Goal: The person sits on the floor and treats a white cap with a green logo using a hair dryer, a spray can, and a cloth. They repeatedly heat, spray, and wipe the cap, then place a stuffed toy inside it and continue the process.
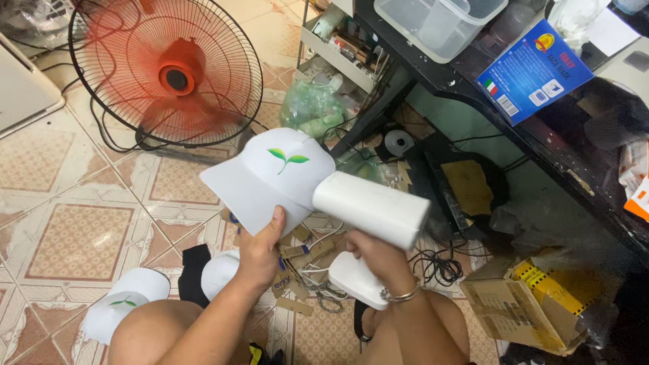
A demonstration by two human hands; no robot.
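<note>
1. Head view: the left hand (259,251) holds a white fabric cap with a green leaf emblem (270,177) up over the tiled floor (74,203). Its fingers are closed on the underside of the brim, the thumb pressed against the brim's edge.
2. The right hand (378,260) is wrapped tight around the handle of a white plastic handheld steamer (370,211), fingers closed on the grip. The steamer's broad head touches the right side of the cap's crown.
3. Below the left forearm, a second white cap with a leaf emblem (125,303) lies on the floor, and a third white cap (220,272) sits just beside the knee.
4. A red standing fan (165,71) stands behind, and a black bench (466,74) carries a clear plastic tub (433,23).
</note>
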